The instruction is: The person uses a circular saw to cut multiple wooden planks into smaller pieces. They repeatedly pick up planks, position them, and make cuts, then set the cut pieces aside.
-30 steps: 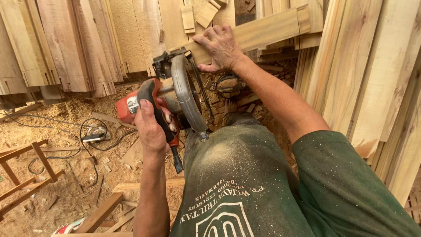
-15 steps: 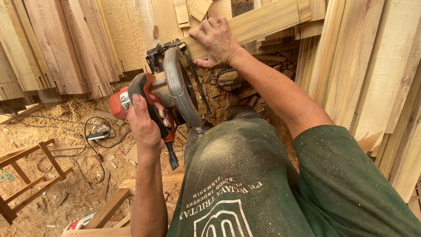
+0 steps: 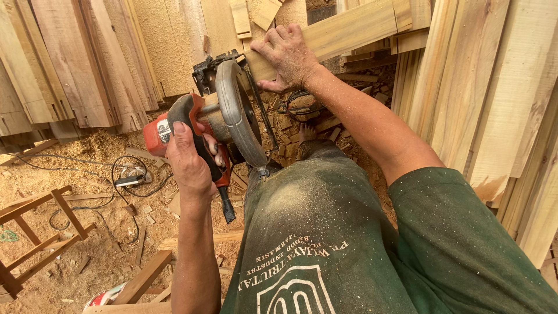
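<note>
Floor: sawdust everywhere
Left hand: fist wrapped round circular saw handle
Right hand: fingers curled, gripping plank

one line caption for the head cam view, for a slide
Left hand grips a red circular saw at the end of a pale wooden plank that the right hand steadies, above a sawdust-strewn floor.
</note>
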